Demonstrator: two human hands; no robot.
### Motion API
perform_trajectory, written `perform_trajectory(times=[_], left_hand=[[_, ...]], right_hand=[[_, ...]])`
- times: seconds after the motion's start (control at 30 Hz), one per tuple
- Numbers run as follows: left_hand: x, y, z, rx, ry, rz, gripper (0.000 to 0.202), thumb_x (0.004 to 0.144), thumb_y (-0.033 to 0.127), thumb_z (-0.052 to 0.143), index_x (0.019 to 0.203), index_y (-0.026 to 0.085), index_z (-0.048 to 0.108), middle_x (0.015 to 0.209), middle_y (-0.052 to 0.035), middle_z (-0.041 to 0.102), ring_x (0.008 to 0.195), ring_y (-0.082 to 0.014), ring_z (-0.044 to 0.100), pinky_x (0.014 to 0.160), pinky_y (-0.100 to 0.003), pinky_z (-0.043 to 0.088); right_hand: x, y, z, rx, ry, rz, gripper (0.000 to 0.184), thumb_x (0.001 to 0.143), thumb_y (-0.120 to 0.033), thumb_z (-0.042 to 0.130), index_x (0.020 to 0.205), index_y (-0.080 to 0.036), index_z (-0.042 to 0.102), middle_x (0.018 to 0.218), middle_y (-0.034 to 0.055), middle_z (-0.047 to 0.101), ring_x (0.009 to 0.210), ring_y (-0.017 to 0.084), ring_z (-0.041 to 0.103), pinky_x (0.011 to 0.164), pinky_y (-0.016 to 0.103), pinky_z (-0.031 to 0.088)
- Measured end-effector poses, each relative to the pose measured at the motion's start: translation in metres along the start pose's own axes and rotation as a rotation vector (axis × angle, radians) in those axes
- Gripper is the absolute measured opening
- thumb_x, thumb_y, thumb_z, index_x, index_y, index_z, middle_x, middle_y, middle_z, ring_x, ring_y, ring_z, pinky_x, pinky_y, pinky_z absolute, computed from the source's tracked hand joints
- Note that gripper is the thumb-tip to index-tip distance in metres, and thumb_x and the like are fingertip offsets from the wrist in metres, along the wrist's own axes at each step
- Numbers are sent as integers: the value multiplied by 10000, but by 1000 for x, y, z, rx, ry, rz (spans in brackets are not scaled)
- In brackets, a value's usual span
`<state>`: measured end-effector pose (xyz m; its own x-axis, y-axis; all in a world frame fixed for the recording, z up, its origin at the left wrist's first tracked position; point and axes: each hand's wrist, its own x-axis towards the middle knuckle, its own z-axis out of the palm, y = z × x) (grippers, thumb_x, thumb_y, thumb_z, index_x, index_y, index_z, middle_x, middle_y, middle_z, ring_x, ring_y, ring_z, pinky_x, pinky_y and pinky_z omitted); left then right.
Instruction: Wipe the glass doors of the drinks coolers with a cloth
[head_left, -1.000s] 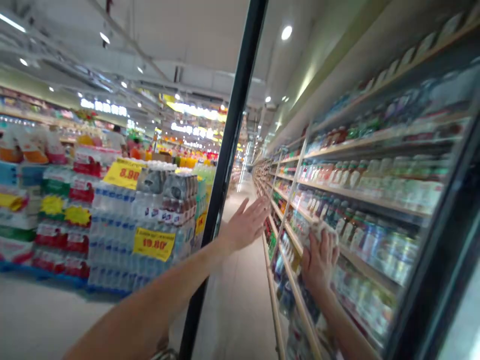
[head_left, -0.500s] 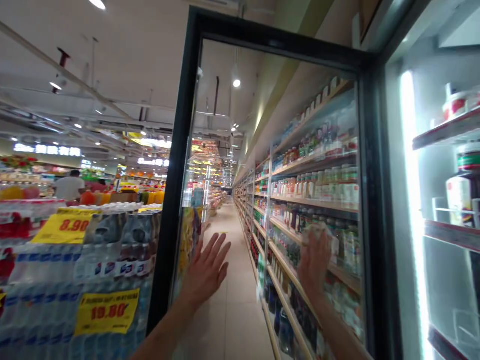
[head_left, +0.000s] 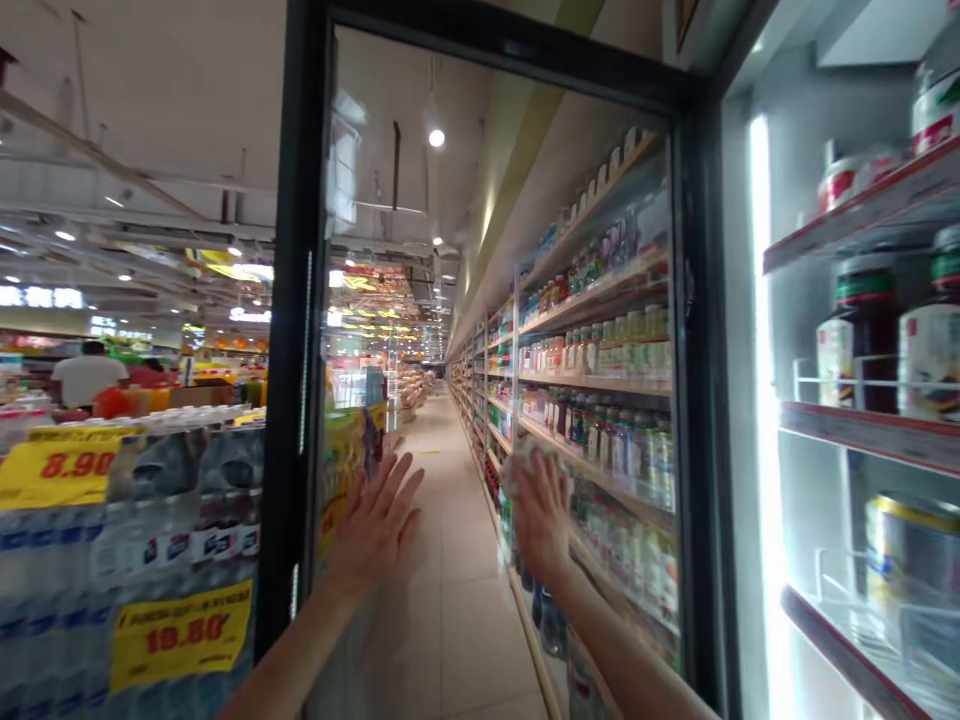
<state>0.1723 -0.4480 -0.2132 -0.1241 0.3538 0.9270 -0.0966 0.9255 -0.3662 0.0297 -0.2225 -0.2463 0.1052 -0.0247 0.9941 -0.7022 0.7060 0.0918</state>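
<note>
An open cooler door with a black frame (head_left: 294,330) stands in front of me. My left hand (head_left: 375,520) is stretched toward its glass pane (head_left: 382,150), palm forward and fingers spread, with nothing in it. To the right, my right hand (head_left: 538,515) holds a pale, crumpled cloth (head_left: 568,480) against the glass. Motion blurs this hand, and most of the cloth is hidden behind its fingers.
At right are lit cooler shelves (head_left: 862,430) with bottles and a pack of cans. Packs of bottled water (head_left: 180,545) with yellow price signs (head_left: 184,635) are stacked at left. Bottle shelves and an aisle show in the glass. A person (head_left: 90,378) stands far left.
My right hand has moved left across the glass with the cloth, closer to my left hand. My view has turned right, showing more of the cooler shelves. The left hand stays spread.
</note>
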Motion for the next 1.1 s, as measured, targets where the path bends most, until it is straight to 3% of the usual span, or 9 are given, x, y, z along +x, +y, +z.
perform_trajectory(times=[0.1, 0.23, 0.3, 0.43, 0.53, 0.73, 0.87, 0.97, 1.1], left_hand=[[-1, -6, 3, 45, -11, 48, 474, 867, 272, 462, 1337, 237, 410, 1330, -84, 518, 1339, -191, 335, 1137, -420, 167], [2, -4, 10, 86, -8, 66, 507, 842, 247, 503, 1339, 243, 401, 1310, -93, 534, 1330, -209, 351, 1134, -430, 174], [7, 4, 16, 83, 27, -15, 520, 833, 241, 523, 1338, 268, 402, 1315, -94, 523, 1325, -228, 355, 1128, -457, 178], [14, 20, 27, 70, 108, -149, 569, 834, 210, 524, 1372, 284, 355, 1380, -109, 436, 1337, -270, 323, 1121, -510, 155], [14, 23, 29, 78, 105, -123, 586, 844, 202, 515, 1389, 293, 321, 1389, -107, 422, 1344, -265, 314, 1122, -505, 163], [11, 22, 27, 122, 83, -112, 575, 851, 189, 505, 1391, 259, 319, 1375, -127, 439, 1368, -260, 269, 1119, -514, 178], [10, 24, 26, 100, 103, -108, 612, 847, 182, 511, 1407, 281, 285, 1426, -107, 387, 1378, -255, 249, 1128, -507, 170], [9, 24, 26, 106, 87, -110, 638, 848, 181, 511, 1421, 282, 251, 1425, -110, 391, 1382, -260, 235, 1126, -521, 175], [8, 24, 27, 116, 78, -131, 645, 850, 183, 501, 1427, 286, 232, 1440, -106, 371, 1384, -262, 230, 1122, -531, 189]], right_hand=[[-13, 5, -6, 33, -108, -170, 486, 884, -201, 386, 1336, -379, 407, 1408, -34, 435, 1334, 188, 347, 1084, 433, 302], [3, 74, -18, -97, 114, 250, 564, 917, -204, 265, 1467, -187, 141, 1512, 167, 181, 1400, 330, 139, 1021, 639, 233], [12, 80, -13, -120, 172, 359, 562, 924, -237, 251, 1466, -143, 139, 1517, 200, 123, 1400, 359, 99, 1017, 650, 217], [10, 31, 3, -1, -59, 47, 460, 893, -247, 381, 1348, -287, 427, 1463, 43, 350, 1377, 243, 253, 1100, 467, 244], [10, 31, 2, 37, -141, -72, 420, 880, -251, 407, 1280, -347, 494, 1405, -9, 437, 1352, 193, 314, 1108, 426, 246], [43, 76, -3, -96, 165, 523, 498, 929, -297, 278, 1390, -127, 359, 1463, 196, 292, 1382, 328, 201, 1033, 619, 242], [33, 25, 6, 15, -37, 11, 413, 908, -237, 349, 1295, -218, 491, 1425, 91, 401, 1378, 239, 247, 1107, 487, 220], [21, 28, 2, 24, -89, -202, 389, 885, -226, 397, 1246, -292, 526, 1376, 26, 470, 1355, 193, 306, 1118, 423, 219], [39, 91, -8, -82, 105, 282, 483, 914, -260, 311, 1383, -162, 369, 1453, 175, 322, 1380, 312, 223, 1038, 601, 241]])
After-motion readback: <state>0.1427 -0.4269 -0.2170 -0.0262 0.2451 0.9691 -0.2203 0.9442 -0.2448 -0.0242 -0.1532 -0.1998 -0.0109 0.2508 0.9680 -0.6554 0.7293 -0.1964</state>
